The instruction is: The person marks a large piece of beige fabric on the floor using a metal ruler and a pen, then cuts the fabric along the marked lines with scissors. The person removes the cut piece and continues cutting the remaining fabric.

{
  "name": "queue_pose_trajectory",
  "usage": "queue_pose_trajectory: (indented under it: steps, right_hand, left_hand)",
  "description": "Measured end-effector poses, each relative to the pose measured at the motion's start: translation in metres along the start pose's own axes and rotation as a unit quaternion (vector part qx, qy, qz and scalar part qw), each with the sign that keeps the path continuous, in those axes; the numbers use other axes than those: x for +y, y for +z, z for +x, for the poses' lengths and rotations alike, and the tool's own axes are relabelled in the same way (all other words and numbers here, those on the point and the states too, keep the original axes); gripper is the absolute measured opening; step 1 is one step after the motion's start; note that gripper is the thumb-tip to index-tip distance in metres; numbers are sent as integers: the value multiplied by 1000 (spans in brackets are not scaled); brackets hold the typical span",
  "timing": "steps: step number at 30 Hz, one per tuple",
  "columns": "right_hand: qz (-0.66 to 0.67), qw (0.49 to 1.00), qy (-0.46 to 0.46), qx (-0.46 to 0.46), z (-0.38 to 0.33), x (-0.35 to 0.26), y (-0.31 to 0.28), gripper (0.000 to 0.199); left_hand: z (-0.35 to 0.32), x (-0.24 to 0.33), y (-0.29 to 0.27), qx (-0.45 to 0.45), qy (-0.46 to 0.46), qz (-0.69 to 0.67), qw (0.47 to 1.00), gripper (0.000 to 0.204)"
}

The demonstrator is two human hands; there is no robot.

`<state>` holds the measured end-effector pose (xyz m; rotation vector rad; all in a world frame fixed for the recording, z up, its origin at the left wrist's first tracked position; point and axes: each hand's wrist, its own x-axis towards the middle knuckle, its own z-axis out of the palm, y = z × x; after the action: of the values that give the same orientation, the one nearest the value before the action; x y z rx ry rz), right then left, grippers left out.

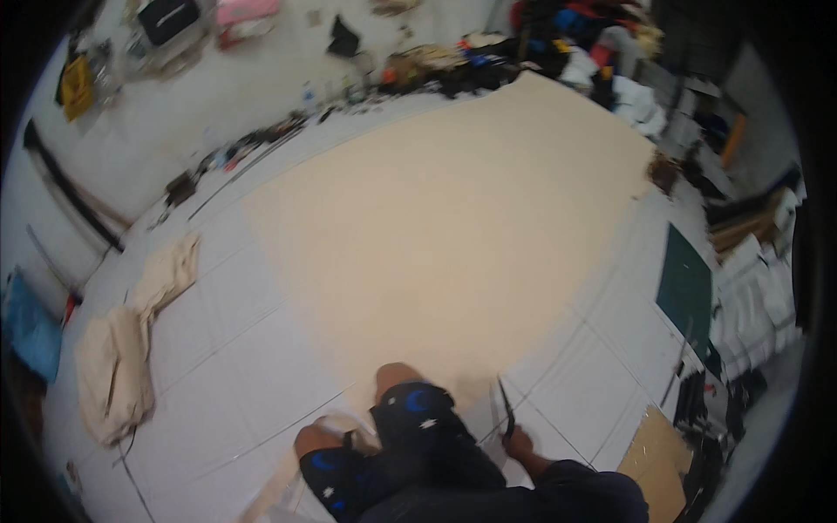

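Note:
My right hand [519,444] is closed around the dark handles of a pair of scissors [506,414]. The blades point away from me, spread a little apart, beside the near right edge of a large cream cloth [445,209]. This cloth lies flat over the white tiled floor [235,357] and reaches to the far wall side. My bent knees, in dark shorts with blue and white shapes, rest at its near end. I cannot make out my left hand; my legs and body cover that area.
Bunched cream cloth [118,375] lies at the left. A green cutting mat [684,292] and a tan board [654,462] are on the right. Stacked white bundles [754,296] line the right wall. Piled coloured fabrics [584,44] stand at the back; small items run along the wall.

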<state>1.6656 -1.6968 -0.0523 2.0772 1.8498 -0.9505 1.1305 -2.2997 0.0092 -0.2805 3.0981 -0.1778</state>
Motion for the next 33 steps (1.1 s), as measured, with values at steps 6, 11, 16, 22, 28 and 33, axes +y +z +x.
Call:
queue_pose_trajectory:
  steps: [6, 11, 16, 22, 28, 33]
  right_hand:
    - [84, 994, 52, 52, -58, 71, 57, 54]
    - [184, 976, 102, 57, -56, 44, 82, 51]
    - [227, 972, 21, 57, -50, -21, 65, 48]
    - [121, 988, -79, 58, -67, 0, -33, 49]
    - [42, 996, -80, -27, -154, -47, -151, 52]
    - [-33, 997, -41, -48, -222, -40, -215, 58]
  left_hand:
    - [-154, 81, -5, 52, -156, -501, 850, 32]
    - [-85, 138, -72, -171, 32, -508, 844, 45]
    - [-42, 200, -105, -176, 209, -371, 887, 65]
    - [-221, 251, -164, -43, 347, -308, 885, 63]
    - [-225, 241, -253, -135, 288, -222, 922, 53]
    - [-247, 222, -331, -313, 212, -127, 917, 74]
